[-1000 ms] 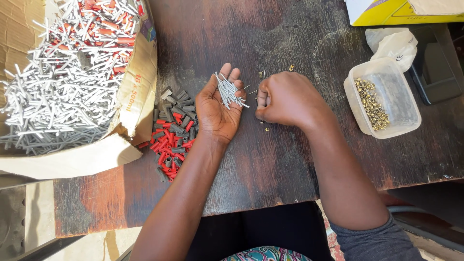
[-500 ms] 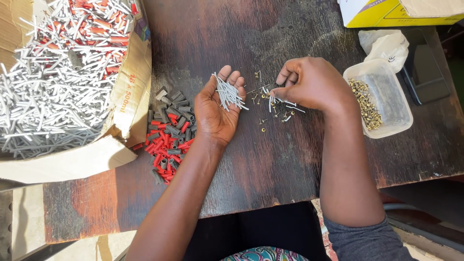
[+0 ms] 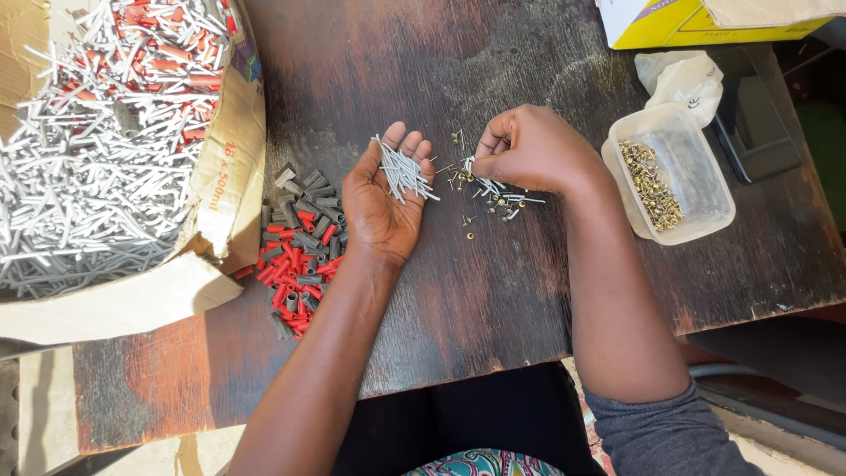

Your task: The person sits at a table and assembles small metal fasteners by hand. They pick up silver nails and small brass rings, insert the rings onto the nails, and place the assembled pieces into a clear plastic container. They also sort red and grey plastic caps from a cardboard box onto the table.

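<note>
Left hand (image 3: 384, 204) open flat, cradling grey pins (image 3: 404, 170); right hand (image 3: 529, 148) pinching among scattered pins and brass pieces (image 3: 490, 196). Red and grey sleeves (image 3: 298, 247) lie left, a plastic tub (image 3: 696, 207) right.

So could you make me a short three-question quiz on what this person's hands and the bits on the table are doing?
1. True or false: the left hand lies palm up, holding grey pins.
2. What fills the clear tub? A) red sleeves B) brass pieces C) nothing
3. Which hand touches the loose pins on the table?

Key: 1 true; 2 B; 3 the right hand.
</note>
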